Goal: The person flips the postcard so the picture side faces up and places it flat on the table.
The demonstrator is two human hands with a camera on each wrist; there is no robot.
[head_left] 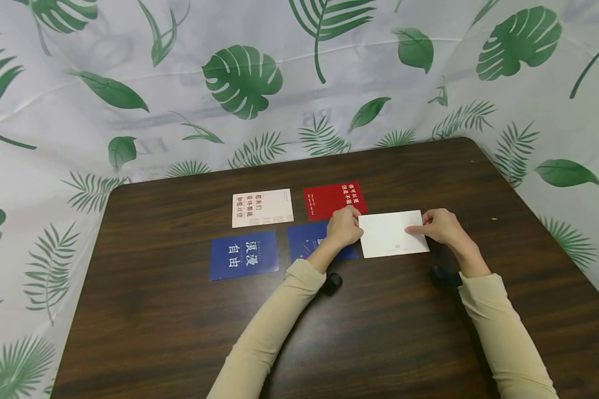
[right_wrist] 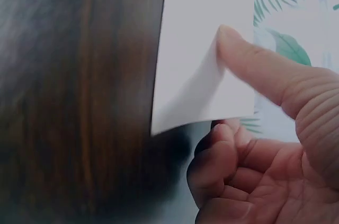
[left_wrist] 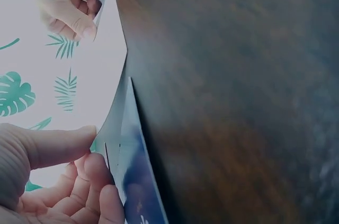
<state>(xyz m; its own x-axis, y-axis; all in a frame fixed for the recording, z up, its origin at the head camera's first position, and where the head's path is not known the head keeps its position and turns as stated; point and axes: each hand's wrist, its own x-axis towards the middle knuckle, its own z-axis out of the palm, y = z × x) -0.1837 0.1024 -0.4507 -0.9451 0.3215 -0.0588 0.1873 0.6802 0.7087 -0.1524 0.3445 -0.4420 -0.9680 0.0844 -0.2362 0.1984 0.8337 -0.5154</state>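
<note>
A white card [head_left: 384, 235] with a small faint mark near its front edge is held between both hands, raised off the table. My left hand [head_left: 345, 224] pinches its left edge, thumb on top and fingers curled below. At the opposite edge my right hand [head_left: 441, 226] pinches it, with the thumb [right_wrist: 249, 57] laid flat on the white face. Part of a blue card [head_left: 299, 238] shows beneath the left hand and wrist, its middle hidden. Just beyond the left fingertips lies a red card [head_left: 326, 200] with white writing.
To the left, a pale card [head_left: 274, 206] with dark red lettering lies above another blue card [head_left: 242, 269] with white lettering. All sit on a dark wood-grain table [head_left: 179, 332]. A white curtain [head_left: 169, 122] with green leaves hangs behind the table.
</note>
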